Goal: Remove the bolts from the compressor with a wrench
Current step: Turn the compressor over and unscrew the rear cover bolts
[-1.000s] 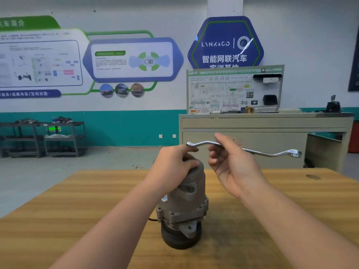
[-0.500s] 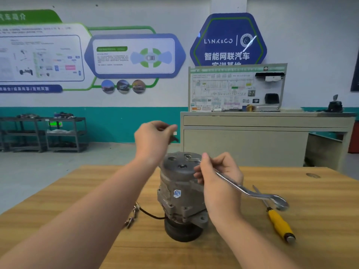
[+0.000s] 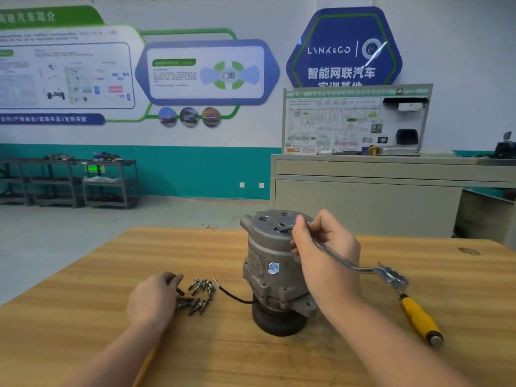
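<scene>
The compressor (image 3: 275, 270) stands upright on the wooden table (image 3: 83, 317), its long side running up and down. The black round part is at the bottom and the flat grey cap faces up. It sits near the middle of the table.

The right hand (image 3: 325, 247) is curled around the wrench (image 3: 360, 268). The far end of the wrench rests on the cap, where a bolt seems to be. The wrench runs from the cap down and to the right, toward the near side. Its free end hangs just above a screwdriver with a yellow handle (image 3: 418, 321) lying on the table.

The left hand (image 3: 152, 298) is on the table to the left of the compressor. Its fingers are bent and pinch a dark bolt beside a small pile of bolts (image 3: 199, 294). A thin black wire (image 3: 234, 296) runs from the compressor toward the pile.

Many bolts look to be out already. At least one more on the cap probably needs turning. Other holes on the cap look empty, though it is hard to be sure.
</scene>
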